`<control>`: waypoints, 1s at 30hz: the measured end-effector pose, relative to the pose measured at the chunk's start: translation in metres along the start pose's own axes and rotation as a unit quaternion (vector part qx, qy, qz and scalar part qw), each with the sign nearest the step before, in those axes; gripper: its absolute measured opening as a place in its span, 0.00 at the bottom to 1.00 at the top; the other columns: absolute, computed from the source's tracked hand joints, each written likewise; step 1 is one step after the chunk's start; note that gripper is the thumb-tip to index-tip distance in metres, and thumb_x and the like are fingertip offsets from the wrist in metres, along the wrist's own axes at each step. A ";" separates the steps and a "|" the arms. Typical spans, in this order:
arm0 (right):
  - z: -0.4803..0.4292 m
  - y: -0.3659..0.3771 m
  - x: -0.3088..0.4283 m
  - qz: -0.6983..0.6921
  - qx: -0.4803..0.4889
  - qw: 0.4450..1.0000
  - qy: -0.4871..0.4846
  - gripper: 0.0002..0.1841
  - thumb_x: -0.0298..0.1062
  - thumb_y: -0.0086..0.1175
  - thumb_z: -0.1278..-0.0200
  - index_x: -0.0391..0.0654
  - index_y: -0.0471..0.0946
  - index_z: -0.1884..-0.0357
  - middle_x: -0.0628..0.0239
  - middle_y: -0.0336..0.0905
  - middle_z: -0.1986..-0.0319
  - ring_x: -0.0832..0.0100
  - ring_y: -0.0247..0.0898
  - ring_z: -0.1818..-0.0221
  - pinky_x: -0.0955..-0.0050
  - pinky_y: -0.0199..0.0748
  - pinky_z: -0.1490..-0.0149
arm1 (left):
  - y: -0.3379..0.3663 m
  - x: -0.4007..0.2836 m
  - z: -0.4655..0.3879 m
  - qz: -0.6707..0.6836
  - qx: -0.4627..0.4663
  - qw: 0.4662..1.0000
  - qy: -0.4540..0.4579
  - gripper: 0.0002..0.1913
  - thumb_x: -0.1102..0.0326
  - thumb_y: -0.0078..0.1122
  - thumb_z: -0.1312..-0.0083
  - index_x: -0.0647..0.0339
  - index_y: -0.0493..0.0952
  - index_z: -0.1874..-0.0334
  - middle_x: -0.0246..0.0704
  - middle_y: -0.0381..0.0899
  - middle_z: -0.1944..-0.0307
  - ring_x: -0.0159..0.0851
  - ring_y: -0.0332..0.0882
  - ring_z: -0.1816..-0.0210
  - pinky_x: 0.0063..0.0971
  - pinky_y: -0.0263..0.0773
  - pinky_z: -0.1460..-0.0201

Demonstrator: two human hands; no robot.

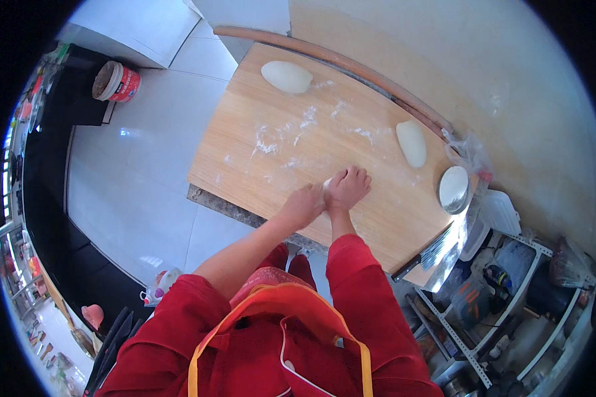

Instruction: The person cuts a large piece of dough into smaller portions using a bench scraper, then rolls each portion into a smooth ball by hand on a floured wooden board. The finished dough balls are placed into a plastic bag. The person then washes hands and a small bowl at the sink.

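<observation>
My left hand (304, 206) and my right hand (348, 188) are side by side near the front edge of a wooden board (238, 114). Both are pressed around a piece of white dough (327, 183); only a sliver of it shows between them, and the rest is hidden under my palms and curled fingers. A smooth oval lump of dough (286, 77) lies at the board's far left. To the right rests a longer dough lump (411, 144). Loose white flour (265, 145) is scattered in patches across the wood.
A bowl of white flour (454, 186) stands at the board's right end, beside a plastic bag (469, 151). A wide-bladed knife (424, 253) lies at the right front edge. Metal shelving (506, 297) with stored goods is on the right. A bucket (116, 82) stands at left.
</observation>
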State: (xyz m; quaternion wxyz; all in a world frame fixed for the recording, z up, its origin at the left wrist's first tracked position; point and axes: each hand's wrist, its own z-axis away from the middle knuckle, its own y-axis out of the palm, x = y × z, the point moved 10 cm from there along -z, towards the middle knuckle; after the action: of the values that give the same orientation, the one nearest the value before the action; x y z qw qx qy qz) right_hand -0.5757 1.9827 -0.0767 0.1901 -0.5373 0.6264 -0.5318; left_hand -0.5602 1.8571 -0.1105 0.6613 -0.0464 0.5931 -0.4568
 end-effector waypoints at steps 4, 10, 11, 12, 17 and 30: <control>-0.027 0.035 0.004 -0.068 0.102 0.991 -0.049 0.11 0.39 0.51 0.45 0.42 0.78 0.75 0.56 0.75 0.71 0.52 0.70 0.64 0.54 0.68 0.60 | -0.022 -0.011 -0.038 -0.012 0.000 0.998 0.065 0.32 0.58 0.72 0.47 0.62 0.67 0.44 0.49 0.74 0.53 0.60 0.74 0.52 0.47 0.72 0.52; -0.051 0.046 0.011 -0.095 0.139 0.983 -0.078 0.15 0.42 0.49 0.39 0.43 0.79 0.78 0.54 0.78 0.70 0.50 0.73 0.60 0.53 0.71 0.57 | -0.029 -0.023 -0.065 -0.025 0.009 0.999 0.046 0.30 0.60 0.73 0.49 0.63 0.68 0.48 0.49 0.73 0.53 0.59 0.74 0.51 0.46 0.72 0.51; -0.054 0.047 0.013 -0.125 0.203 0.971 -0.015 0.15 0.42 0.49 0.39 0.43 0.79 0.77 0.54 0.78 0.71 0.50 0.72 0.61 0.54 0.71 0.57 | -0.031 -0.022 -0.061 -0.017 0.006 0.999 0.038 0.28 0.61 0.72 0.48 0.63 0.68 0.49 0.50 0.73 0.53 0.58 0.74 0.51 0.45 0.72 0.51; -0.047 0.037 0.011 -0.147 0.270 0.950 0.052 0.15 0.42 0.49 0.38 0.43 0.78 0.77 0.54 0.77 0.71 0.50 0.72 0.62 0.54 0.70 0.57 | -0.029 -0.022 -0.052 -0.004 0.009 1.000 0.030 0.27 0.63 0.71 0.48 0.63 0.68 0.49 0.50 0.73 0.52 0.58 0.74 0.50 0.44 0.72 0.50; 0.010 -0.017 -0.013 -0.070 0.053 0.993 0.075 0.14 0.41 0.47 0.36 0.42 0.77 0.73 0.54 0.76 0.68 0.50 0.70 0.59 0.55 0.66 0.57 | -0.007 -0.038 0.015 -0.045 -0.119 0.984 0.127 0.24 0.73 0.63 0.46 0.63 0.69 0.45 0.48 0.72 0.49 0.55 0.72 0.46 0.42 0.72 0.47; -0.055 0.050 0.006 -0.029 0.142 0.978 -0.147 0.13 0.40 0.48 0.39 0.46 0.79 0.75 0.58 0.79 0.71 0.55 0.72 0.61 0.59 0.70 0.53 | -0.028 -0.034 -0.073 -0.050 0.015 0.998 0.030 0.29 0.64 0.70 0.46 0.64 0.67 0.45 0.53 0.72 0.49 0.61 0.72 0.49 0.46 0.72 0.49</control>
State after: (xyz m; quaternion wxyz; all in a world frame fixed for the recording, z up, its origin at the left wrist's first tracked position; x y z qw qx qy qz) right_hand -0.6460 1.9963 -0.0983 0.3388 -0.5953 0.4936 -0.5359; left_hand -0.6316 1.8984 -0.0902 0.6204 -0.0518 0.6026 -0.4992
